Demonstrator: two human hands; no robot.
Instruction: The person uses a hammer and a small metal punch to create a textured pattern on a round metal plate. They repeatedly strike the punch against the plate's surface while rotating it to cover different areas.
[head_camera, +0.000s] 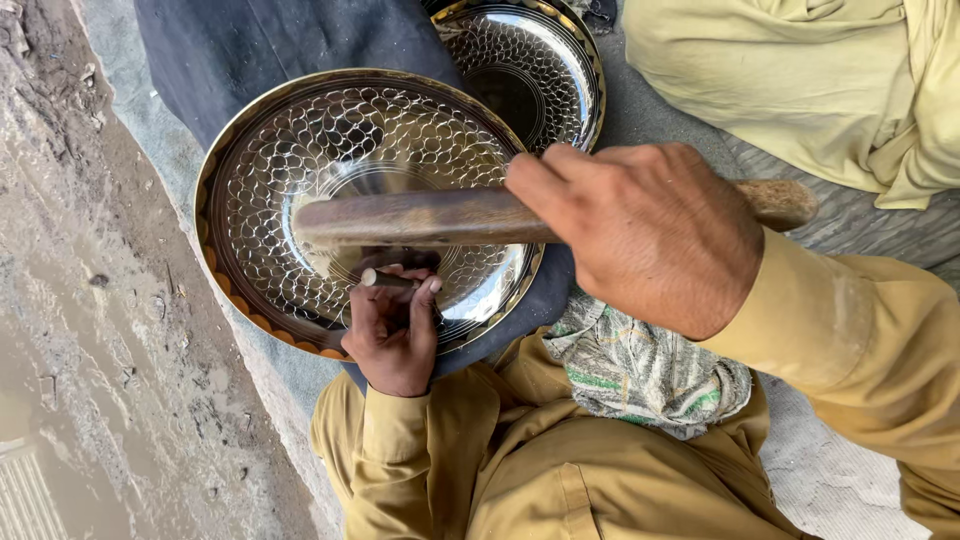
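Observation:
A shiny round metal tray (300, 150) with a scale-like punched pattern and a golden rim lies on dark blue cloth in front of me. My left hand (393, 330) is closed around a small metal punch (384, 280) set on the tray's lower middle. My right hand (650, 235) grips a long wooden-handled hammer (440, 218) held level above the tray, its head end over the tray's centre and the handle's butt sticking out to the right.
A second patterned metal tray (545, 70) lies behind the first, partly covered by it. A patterned rag (640, 370) rests on my lap. Another person's pale green clothing (800, 80) is at the upper right. Muddy ground (90, 300) runs along the left.

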